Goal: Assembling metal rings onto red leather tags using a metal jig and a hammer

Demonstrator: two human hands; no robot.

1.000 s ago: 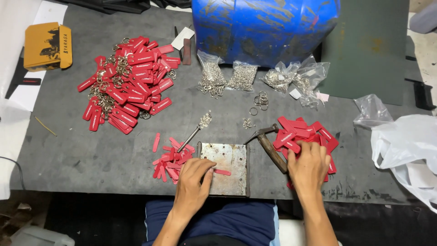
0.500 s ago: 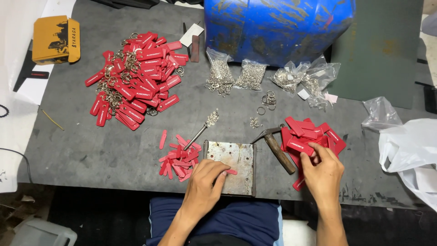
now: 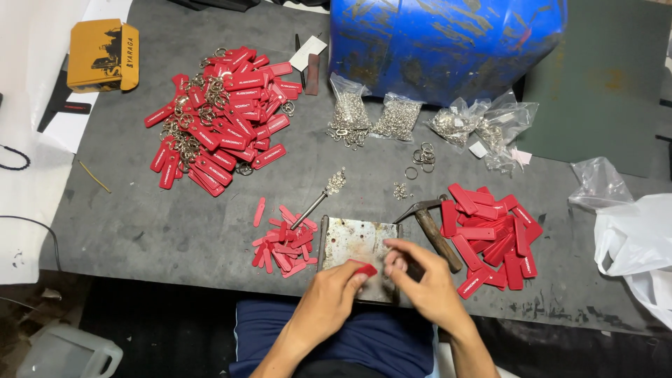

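Dark grey mat covers my bench, a blue drum at its far edge. Head view: my left hand pinches a red tag over the metal plate at the near edge; my right hand is closed at fingertips beside it, contents not discernible. Hammer lies just right of plate. Risk: tag could slip off-centre under loose fingertip grip; hammer handle near my right wrist could be knocked.
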